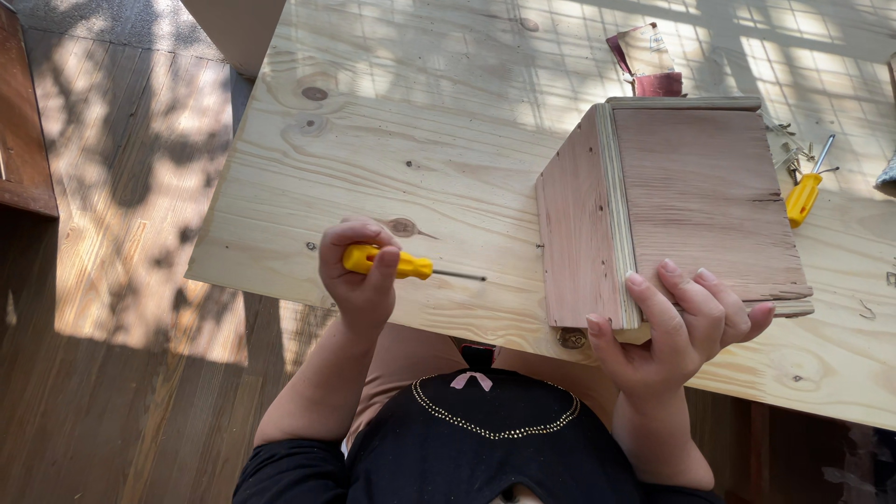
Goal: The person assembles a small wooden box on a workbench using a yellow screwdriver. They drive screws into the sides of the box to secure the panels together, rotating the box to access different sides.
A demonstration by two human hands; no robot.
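On the pale pine worktop [392, 140], near its front edge, a reddish wooden box [667, 210] is standing, assembled from plywood panels, with the layered ply edge showing along one corner.

Left hand [359, 271] is closing its grip fully around the yellow handle of a small screwdriver [401, 265]. Shaft is lying level, tip pointing toward the left face of the box but stopping short of it; a small dark spot on that face, about in line with the tip, may be a screw, too small to tell.

Right hand [677, 322] is bracing the box at its near bottom corner, fingers curling over the top panel, thumb pressing on the left face. Grip is partly open, wrapping the corner rather than clamping it.

A second yellow-handled screwdriver [807, 187] is lying beyond the box to the right, just beside a scatter of loose screws [791, 154]. Folded dark red sandpaper [646, 61] is sitting behind the box.

Progress, as a judgement: the box is looking largely put together, panels already meeting at the corners. Loose screws remaining on the worktop are suggesting fastening is not finished; the driver tip is not yet engaging anything, so the left face is seeming to be the part outstanding.

Wooden deck boards [121, 280] are showing below the worktop, sunlight dappling across them.
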